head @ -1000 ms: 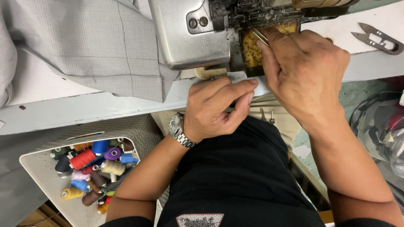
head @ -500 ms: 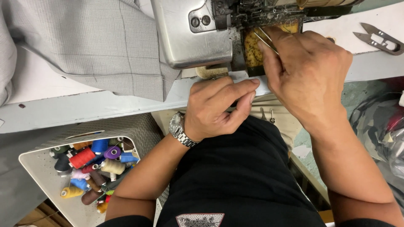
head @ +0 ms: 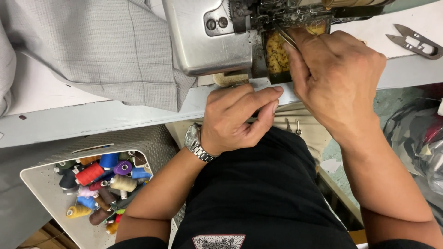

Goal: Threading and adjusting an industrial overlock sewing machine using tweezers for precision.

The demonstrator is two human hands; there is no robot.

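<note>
My right hand is shut on thin metal tweezers. Their tips reach into the dusty, yellow-linted needle area of a grey metal sewing machine. My left hand, with a metal watch on the wrist, rests against the white table edge just below the machine. Its fingers are curled and the thumb is pressed to the index finger. Whether it pinches a thread I cannot make out. The two hands are almost touching.
Grey checked fabric lies on the table left of the machine. Metal thread snips sit at the far right of the table. A white basket with several coloured thread spools stands below left, beside my lap.
</note>
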